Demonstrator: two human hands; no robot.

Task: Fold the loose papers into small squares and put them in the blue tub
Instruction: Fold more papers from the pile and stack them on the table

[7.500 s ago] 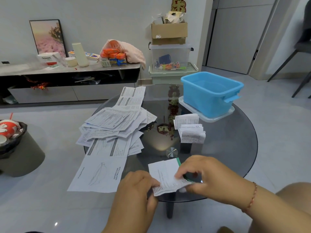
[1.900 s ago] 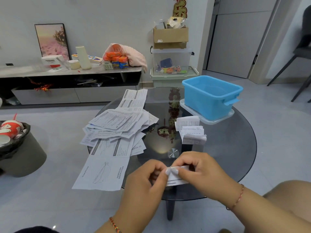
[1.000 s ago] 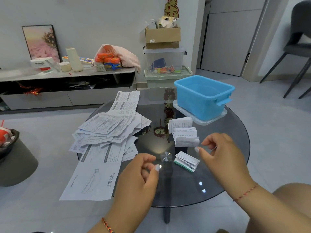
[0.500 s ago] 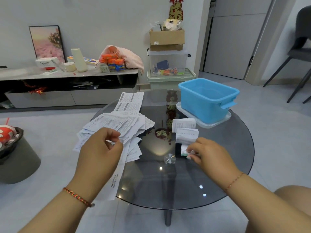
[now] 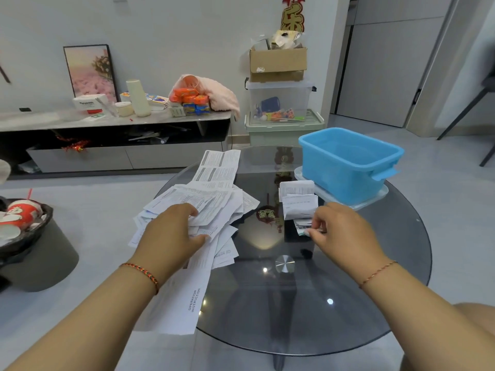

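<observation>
Head view showed a round glass table [image 5: 375, 303] with the blue tub [image 5: 348, 167] standing on a clear lid at its far right edge. Left of the tub, well apart, lay the heap of loose papers [image 5: 211, 202], fanned and overlapping so that an exact count could not be made; one long sheet hung over the table's near-left rim. The left hand [image 5: 171, 231] rested on that heap, fingers curled over a top sheet and thumb under its edge, probably to lift the next paper for folding. Just beside the tub's near-left corner sat three folded papers [image 5: 298, 204] in a close row, likely staged there so they could go in together. The right hand [image 5: 340, 228] pinched the nearest folded one between thumb and fingertips, seemingly setting it against the others. Whether the tub held anything could not be told; its visible inside looked bare. One tub, two hands, three folded pieces.
</observation>
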